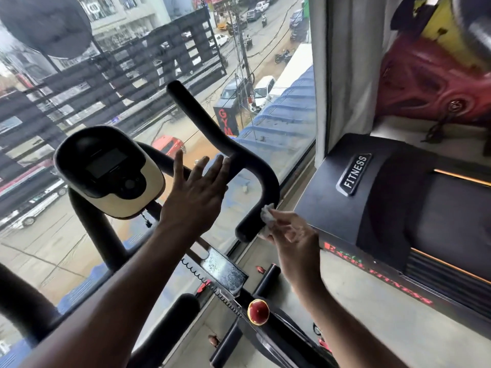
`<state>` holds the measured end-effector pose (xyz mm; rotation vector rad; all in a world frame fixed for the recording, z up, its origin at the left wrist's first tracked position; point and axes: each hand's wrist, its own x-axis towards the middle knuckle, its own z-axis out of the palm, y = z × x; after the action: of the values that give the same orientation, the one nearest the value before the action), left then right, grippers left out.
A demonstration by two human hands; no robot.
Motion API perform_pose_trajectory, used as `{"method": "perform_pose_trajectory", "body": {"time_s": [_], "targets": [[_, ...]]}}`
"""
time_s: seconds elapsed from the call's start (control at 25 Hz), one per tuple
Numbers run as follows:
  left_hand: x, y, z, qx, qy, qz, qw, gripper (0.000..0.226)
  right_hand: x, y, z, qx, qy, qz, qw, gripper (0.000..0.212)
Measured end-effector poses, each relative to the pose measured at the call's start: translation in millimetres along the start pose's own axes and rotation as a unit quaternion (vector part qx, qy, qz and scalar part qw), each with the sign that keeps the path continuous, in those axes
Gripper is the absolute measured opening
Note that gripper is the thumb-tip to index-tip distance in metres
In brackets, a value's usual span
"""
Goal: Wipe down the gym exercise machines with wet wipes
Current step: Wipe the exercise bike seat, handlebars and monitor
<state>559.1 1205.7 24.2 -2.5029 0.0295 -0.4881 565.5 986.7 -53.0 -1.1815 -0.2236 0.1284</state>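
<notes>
While right hand (292,236) pinches crumpled wet wipe (267,214) against lower curve of exercise bike handlebar (261,181), left hand (198,192) rests flat near bar bend, fingers (212,168) straight and spread, holding nothing. Step in hand: wiping right grip end. Judgement: next move needs wipe drawn along bar toward upper grip, then across console (106,171). Treadmill (398,197) beside bike looks not yet wiped.
</notes>
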Motion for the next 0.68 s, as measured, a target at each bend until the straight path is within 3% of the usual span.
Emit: {"method": "perform_pose_trajectory", "body": {"time_s": [0.12, 0.24, 0.36, 0.44, 0.56, 0.6, 0.68], "targets": [[-1.6, 0.8, -1.0, -0.002, 0.015, 0.002, 1.0, 0.06, -4.1, 7.4, 4.6, -0.096, 0.012, -0.053, 0.994, 0.018], [-0.5, 0.6, -0.2, -0.003, 0.029, -0.005, 1.0, 0.061, 28.7, 11.3, -4.1, -0.142, 0.044, -0.049, 0.988, 0.014], [1.3, -0.1, 1.8, -0.001, 0.038, -0.009, 0.999, 0.059, 80.5, -4.1, -12.8, -0.239, 0.019, -0.096, 0.966, 0.012], [1.7, 1.7, 0.4, -0.007, 0.039, -0.011, 0.999, 0.058, 116.8, -18.6, -6.8, -0.386, -0.068, -0.199, 0.898, 0.017], [3.8, 2.3, -8.2, -0.005, 0.023, -0.058, 0.998, 0.059, 158.8, -41.7, 22.7, -0.585, -0.216, -0.319, 0.714, 0.028], [1.8, 1.6, -11.5, -0.006, 0.017, -0.084, 0.996, 0.061, 166.0, -49.7, 33.1, -0.622, -0.247, -0.345, 0.658, 0.023], [-9.2, 2.5, -11.0, -0.015, 0.019, -0.105, 0.994, 0.063, 174.0, -64.7, 45.2, -0.663, -0.287, -0.365, 0.587, 0.01]]}}
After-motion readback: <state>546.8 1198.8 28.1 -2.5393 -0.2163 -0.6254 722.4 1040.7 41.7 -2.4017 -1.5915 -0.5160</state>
